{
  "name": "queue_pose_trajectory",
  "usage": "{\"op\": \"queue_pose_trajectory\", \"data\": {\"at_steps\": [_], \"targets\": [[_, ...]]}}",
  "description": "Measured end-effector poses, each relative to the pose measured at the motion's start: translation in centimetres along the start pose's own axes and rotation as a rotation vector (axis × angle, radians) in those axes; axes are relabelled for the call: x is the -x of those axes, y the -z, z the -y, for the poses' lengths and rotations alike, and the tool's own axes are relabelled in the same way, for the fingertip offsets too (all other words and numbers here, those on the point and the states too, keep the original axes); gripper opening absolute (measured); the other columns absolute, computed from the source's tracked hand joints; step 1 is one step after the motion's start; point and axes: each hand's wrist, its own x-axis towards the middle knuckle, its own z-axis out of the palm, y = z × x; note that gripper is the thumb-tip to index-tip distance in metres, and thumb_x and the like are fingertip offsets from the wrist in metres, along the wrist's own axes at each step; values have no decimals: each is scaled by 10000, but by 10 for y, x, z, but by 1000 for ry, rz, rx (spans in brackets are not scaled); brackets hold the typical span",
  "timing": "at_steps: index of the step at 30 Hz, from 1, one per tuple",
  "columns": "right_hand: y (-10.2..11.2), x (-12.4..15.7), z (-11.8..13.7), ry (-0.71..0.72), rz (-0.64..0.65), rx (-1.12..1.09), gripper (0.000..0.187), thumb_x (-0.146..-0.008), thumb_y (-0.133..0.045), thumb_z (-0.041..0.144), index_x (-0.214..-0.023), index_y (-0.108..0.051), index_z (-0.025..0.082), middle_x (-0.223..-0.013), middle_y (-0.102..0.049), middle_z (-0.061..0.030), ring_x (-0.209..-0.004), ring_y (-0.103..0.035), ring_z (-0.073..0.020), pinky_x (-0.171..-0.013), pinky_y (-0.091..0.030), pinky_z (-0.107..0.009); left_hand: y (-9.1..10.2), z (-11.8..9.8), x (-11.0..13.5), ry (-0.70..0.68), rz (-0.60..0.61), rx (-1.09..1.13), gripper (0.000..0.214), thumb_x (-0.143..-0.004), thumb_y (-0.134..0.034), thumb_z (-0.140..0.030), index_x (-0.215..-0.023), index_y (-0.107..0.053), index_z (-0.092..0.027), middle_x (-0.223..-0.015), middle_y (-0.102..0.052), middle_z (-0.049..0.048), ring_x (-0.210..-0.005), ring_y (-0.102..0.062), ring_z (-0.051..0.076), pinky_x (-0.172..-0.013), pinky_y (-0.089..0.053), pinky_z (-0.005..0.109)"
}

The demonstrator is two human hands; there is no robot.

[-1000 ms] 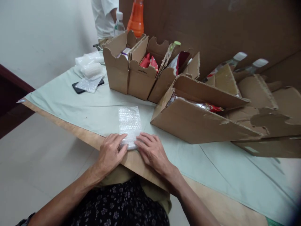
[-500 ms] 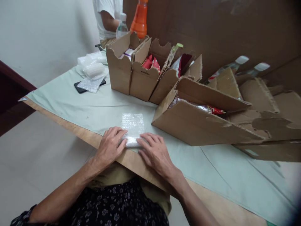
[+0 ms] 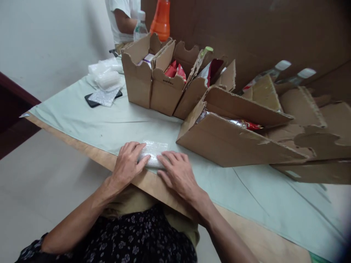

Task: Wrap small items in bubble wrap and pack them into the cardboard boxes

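A clear bubble wrap [image 3: 154,153] lies near the table's front edge, its near part rolled into a thick tube and a short flat flap stretching away from me. My left hand [image 3: 128,160] grips the left end of the roll, with fingers over the top and thumb on the near side. At the opposite end, my right hand [image 3: 178,171] holds the roll with its fingertips, thumb on the near side. Whatever may be inside the roll cannot be made out.
Bubble-wrapped bundles [image 3: 107,79] and a black phone [image 3: 92,102] lie at the back left. Cardboard bins [image 3: 137,82] with packets stand behind and right, one low cardboard box [image 3: 241,140] closest. An orange bottle [image 3: 161,23] and a person [image 3: 123,22] are beyond.
The flat flap of bubble wrap beyond the roll has become shorter as the roll moved slightly away from me. Both hands stay on its ends.
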Motion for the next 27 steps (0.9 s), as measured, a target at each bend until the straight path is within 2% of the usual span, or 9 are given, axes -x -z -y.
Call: {"op": "queue_pose_trajectory", "data": {"at_steps": [3, 6, 10, 13, 15, 18, 20, 23, 27], "targets": [[-3, -9, -5, -140, -25, -165, 308, -983, -579, 164, -1258, -705, 219, -1227, -770, -114, -1113, -685, -292, -972, -505, -478, 6, -8, 12, 237, -69, 271, 455, -949, -651, -403, -1340, -642, -170, -1201, -716, 135, -1086, -673, 293, -987, -542, 497], [1, -7, -2, -321, -99, -422, 290, -988, -581, 231, -1242, -718, 250, -1198, -781, -82, -1060, -704, -269, -970, -524, -463, 8, -24, 28, 500, -10, 716, 676, -900, -734, -436, -1491, -515, -191, -1345, -678, 141, -1177, -677, 272, -1033, -548, 446], [14, 14, 14, -287, -43, -650, 246, -963, -657, 314, -1189, -739, 262, -1194, -771, -66, -1123, -692, -263, -1055, -501, -487, 3, -44, 32, 641, 86, 1122, 750, -862, -817, -388, -1525, -499, -239, -1204, -724, 67, -1077, -696, 194, -986, -553, 306], [22, 38, 19, -342, -142, -750, 578, -875, -787, 459, -1402, -630, 277, -1484, -625, -115, -1327, -599, -302, -1129, -465, -518, -4, -54, 28, 673, 11, 1234, 715, -828, -868, -368, -1469, -563, -288, -989, -709, -17, -875, -655, 108, -845, -533, 187], [25, 52, 18, -398, -164, -903, 811, -815, -838, 525, -1519, -520, 280, -1524, -591, -130, -1310, -616, -295, -1098, -505, -485, -9, -60, 26, 657, 13, 1278, 705, -792, -900, -375, -1425, -602, -291, -991, -701, -22, -859, -637, 96, -814, -522, 162], [32, 69, 15, -459, -243, -1056, 494, -894, -756, 485, -1322, -673, 252, -1195, -756, -76, -1036, -714, -226, -935, -577, -374, -14, -67, 23, 554, 194, 1252, 664, -802, -894, -383, -1401, -628, -277, -990, -710, 3, -822, -648, 114, -765, -538, 187], [44, 79, 11, -492, -360, -1060, 277, -925, -717, 446, -1110, -748, 243, -974, -769, -36, -855, -709, -186, -791, -581, -307, -13, -73, 12, 378, 271, 1201, 635, -857, -837, -431, -1431, -606, -289, -1030, -722, 31, -852, -676, 152, -770, -563, 235], [79, 95, -3, -495, -520, -988, 212, -909, -750, 421, -1044, -778, 260, -911, -771, -23, -766, -708, -174, -650, -564, -256, -2, -88, -27, -23, 160, 976, 673, -928, -733, -489, -1538, -499, -325, -1306, -690, 84, -1142, -671, 251, -997, -562, 384], [140, 116, -37, -521, -759, -706, 214, -902, -781, 443, -1061, -803, 302, -924, -791, -19, -768, -723, -178, -634, -585, -256, 5, -116, -100, -419, -92, 389, 698, -870, -783, -337, -1515, -520, -292, -1586, -503, 110, -1457, -475, 348, -1234, -380, 565]]}}
